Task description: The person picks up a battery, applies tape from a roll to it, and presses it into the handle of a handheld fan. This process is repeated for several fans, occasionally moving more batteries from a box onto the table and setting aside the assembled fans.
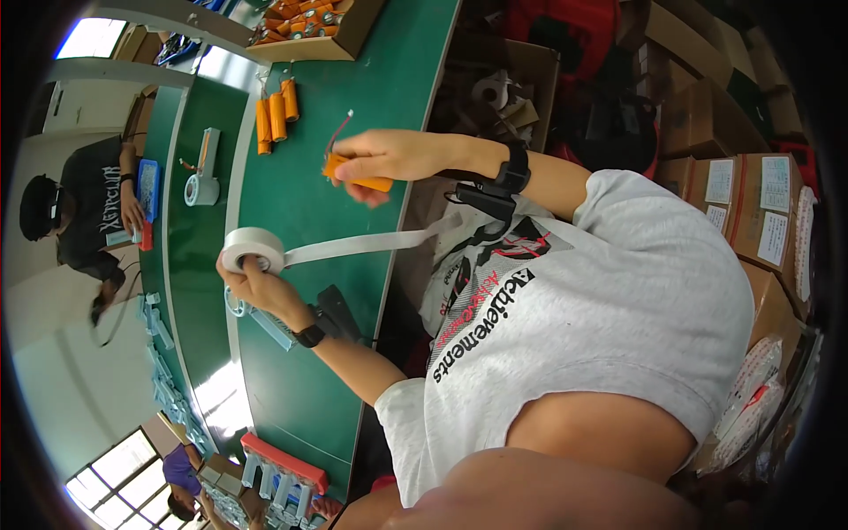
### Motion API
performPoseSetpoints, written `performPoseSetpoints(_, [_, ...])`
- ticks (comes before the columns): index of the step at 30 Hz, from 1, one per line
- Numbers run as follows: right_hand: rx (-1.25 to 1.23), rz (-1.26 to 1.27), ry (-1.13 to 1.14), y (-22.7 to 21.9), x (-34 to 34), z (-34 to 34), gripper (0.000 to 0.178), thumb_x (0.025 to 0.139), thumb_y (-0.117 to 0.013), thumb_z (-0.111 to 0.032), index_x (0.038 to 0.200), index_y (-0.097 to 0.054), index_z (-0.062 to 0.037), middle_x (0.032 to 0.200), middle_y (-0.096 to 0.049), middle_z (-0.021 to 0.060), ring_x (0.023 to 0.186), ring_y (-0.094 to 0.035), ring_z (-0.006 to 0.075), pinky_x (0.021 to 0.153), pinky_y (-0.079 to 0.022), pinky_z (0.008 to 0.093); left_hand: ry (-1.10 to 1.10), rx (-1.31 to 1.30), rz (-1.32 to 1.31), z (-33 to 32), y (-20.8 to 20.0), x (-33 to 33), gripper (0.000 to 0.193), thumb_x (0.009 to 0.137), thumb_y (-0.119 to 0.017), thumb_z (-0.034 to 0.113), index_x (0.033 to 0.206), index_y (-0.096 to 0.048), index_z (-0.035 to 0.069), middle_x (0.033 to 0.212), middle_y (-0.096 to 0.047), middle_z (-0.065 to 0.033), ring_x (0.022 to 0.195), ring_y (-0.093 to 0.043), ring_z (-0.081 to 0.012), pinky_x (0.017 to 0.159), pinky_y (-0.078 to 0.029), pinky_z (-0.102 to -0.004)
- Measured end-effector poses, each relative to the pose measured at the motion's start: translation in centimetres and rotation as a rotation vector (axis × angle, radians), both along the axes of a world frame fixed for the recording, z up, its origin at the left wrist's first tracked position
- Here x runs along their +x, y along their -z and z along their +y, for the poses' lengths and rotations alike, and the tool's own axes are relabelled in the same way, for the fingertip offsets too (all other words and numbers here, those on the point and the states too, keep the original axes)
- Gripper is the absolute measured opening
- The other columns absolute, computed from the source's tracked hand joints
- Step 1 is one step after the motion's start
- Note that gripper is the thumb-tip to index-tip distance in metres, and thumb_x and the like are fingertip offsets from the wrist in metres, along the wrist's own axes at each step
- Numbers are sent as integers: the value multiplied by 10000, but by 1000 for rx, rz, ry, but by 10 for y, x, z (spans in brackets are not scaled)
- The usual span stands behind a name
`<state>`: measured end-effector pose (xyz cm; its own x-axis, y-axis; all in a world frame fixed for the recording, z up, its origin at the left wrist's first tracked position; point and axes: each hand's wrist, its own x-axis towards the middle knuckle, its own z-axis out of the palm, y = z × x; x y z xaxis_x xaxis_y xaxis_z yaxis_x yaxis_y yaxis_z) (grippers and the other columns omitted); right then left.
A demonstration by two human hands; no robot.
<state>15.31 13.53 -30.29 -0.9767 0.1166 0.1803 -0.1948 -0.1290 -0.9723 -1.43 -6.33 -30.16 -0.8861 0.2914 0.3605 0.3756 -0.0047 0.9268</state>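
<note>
In my left hand (pixel 272 293) is a roll of white tape (pixel 265 237), its fingers hooked into the core and around the rim. A long strip of tape (pixel 353 247) runs off the roll across the bench edge, its other end against or close to my grey shirt. My right hand (pixel 389 152) grips an orange cylindrical battery pack (pixel 378 184), thumb on one side and fingers curled beneath. From the pack a thin red wire (pixel 336 132) sticks up, tipped by a small white connector. The strip and the pack are apart.
On the green bench (pixel 309 208) lie several orange battery packs (pixel 278 115), near a cardboard box (pixel 349 44) full of more. Beyond my left wrist are a dark device (pixel 336 314) and a light-blue piece (pixel 272 329). A red tray (pixel 287 459) holds light-blue packs. A co-worker (pixel 97 203) sits opposite.
</note>
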Motion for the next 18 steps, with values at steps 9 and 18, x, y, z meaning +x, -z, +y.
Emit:
performPoseSetpoints(9, [252,74,150,-23,-47,-25,364,832,-591,-303,971,-527,27,701,-591,26,634,-510,66,540,-391,219,96,-372,462,21,-25,34,239,765,-454,-20,1000,-496,-16,854,-530,-72,724,-522,-151,613,-444,-250])
performPoseSetpoints(18, [-716,276,461,-10,-77,-51,315,873,-521,-270,967,-524,31,799,-617,123,716,-603,165,670,-488,270,-30,-85,126,62,-18,67,214,778,-456,-37,979,-520,-3,821,-556,-52,706,-536,-138,612,-451,-242])
